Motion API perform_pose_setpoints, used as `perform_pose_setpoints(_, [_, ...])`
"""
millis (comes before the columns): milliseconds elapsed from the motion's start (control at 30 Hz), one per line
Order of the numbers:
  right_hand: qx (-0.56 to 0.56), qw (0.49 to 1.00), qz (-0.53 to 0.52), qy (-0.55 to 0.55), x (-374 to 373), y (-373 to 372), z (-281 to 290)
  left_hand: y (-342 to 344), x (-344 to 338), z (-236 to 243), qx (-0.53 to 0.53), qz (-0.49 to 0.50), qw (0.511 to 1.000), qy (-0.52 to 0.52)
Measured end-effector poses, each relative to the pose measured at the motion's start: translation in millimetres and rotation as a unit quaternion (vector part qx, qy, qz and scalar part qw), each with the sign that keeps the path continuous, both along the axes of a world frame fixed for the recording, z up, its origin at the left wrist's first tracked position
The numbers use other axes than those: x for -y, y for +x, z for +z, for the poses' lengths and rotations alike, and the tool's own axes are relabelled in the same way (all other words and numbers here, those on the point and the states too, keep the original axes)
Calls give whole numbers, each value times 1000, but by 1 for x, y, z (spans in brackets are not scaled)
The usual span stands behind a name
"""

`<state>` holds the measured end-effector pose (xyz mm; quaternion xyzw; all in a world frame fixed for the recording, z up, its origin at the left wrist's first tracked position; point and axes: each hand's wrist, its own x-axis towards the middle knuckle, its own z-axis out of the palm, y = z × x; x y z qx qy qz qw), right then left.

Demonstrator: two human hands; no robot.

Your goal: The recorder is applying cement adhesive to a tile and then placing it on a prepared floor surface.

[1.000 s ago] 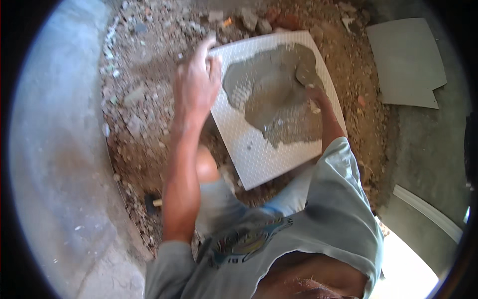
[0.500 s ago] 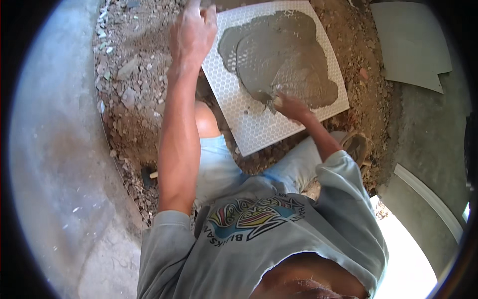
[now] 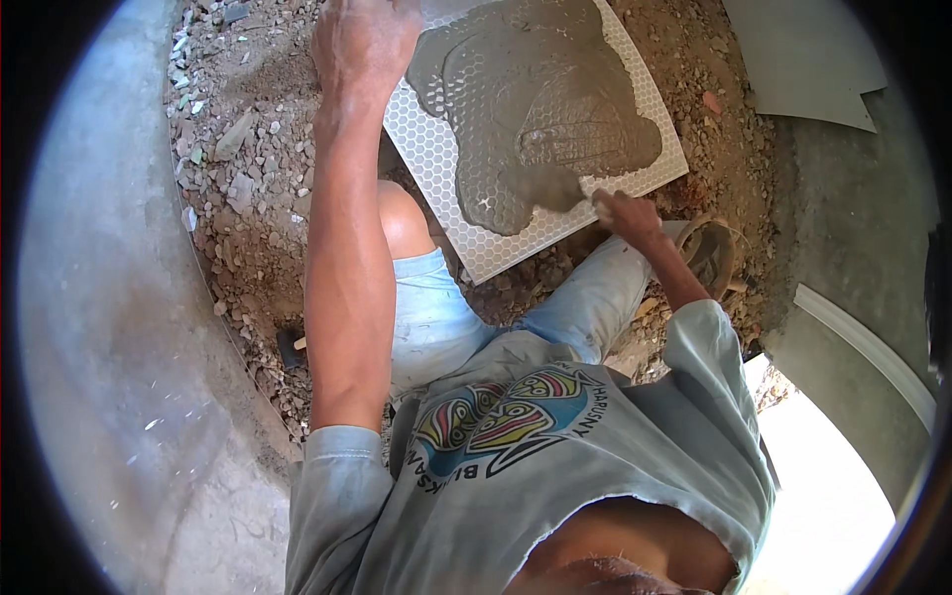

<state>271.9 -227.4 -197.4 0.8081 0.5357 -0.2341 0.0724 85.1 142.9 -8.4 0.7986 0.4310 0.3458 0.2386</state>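
1. Loose rubble (image 3: 243,188) strewn over brown soil (image 3: 684,50)
2. Dark-headed tool (image 3: 290,347) with a pale handle, lying on the rubble
3. Grey sheet (image 3: 808,59) with a notched edge, upper right
4. Pale ridged strip (image 3: 873,349) at right
5. Smooth grey concrete (image 3: 99,297), far left

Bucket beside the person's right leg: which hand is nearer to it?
Right. The right hand is just left of the bucket; the left hand is farther off, by the upper left of the tile.

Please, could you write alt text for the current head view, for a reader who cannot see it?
A person's right hand holds a trowel, blurred, at grey mortar spread over a hexagon-patterned tile. The left hand, partly cut off, is by the tile's upper left edge. Rubble lies around.
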Motion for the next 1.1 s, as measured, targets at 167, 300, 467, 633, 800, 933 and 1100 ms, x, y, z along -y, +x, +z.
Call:
perform_pose_setpoints(167, [-15,958,-266,108,23,-85,-58,10,30,-9,6,-8,997,-74])
perform_pose_setpoints(300, [-257,901,-332,105,4,-125,-25,4,38,-24,-9,-7,994,-110])
perform_pose_setpoints(467, [-262,784,-537,166,-7,-79,-54,-1,33,-15,6,-26,998,-51])
perform_pose_setpoints(633, [-234,867,-282,338,-31,-157,-144,9,39,15,22,-39,995,-86])
perform_pose_setpoints(800, [-353,769,-493,204,-242,-145,-91,19,-24,0,-12,-69,997,13])
perform_pose_setpoints(933, [-350,855,-357,136,-310,-88,-58,7,-28,-3,-12,-37,999,35])
perform_pose_setpoints(1100, [-204,962,-104,150,-214,-45,-79,-4,-34,-1,-31,-4,999,-11])
